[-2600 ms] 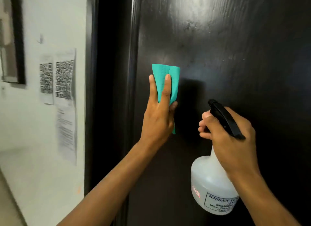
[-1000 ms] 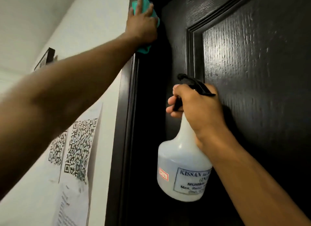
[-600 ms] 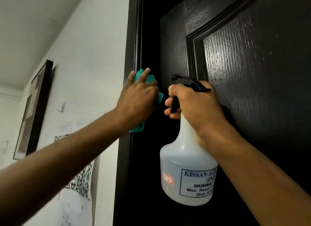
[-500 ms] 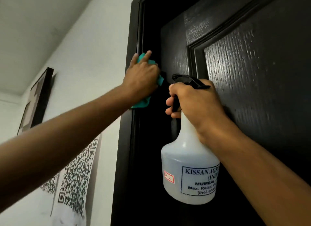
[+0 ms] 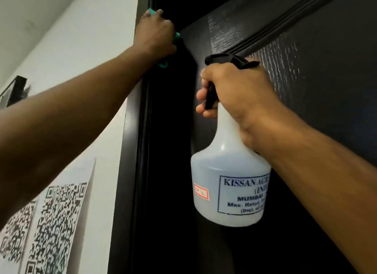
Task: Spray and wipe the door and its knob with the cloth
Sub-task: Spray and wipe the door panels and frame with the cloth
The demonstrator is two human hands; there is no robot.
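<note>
Left hand (image 5: 156, 32) presses the cloth (image 5: 163, 64) flat-ish on the door (image 5: 326, 90) edge up top. Right hand (image 5: 234, 90), lower and right of it, grips the bottle (image 5: 228, 171), fingers on trigger.

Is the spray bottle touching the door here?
Cannot tell. The head view shows the bottle held in front of the door; no gap or contact is visible.

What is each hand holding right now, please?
Left hand: presses the teal cloth against the dark door frame.
Right hand: grips the white plastic spray bottle.
</note>
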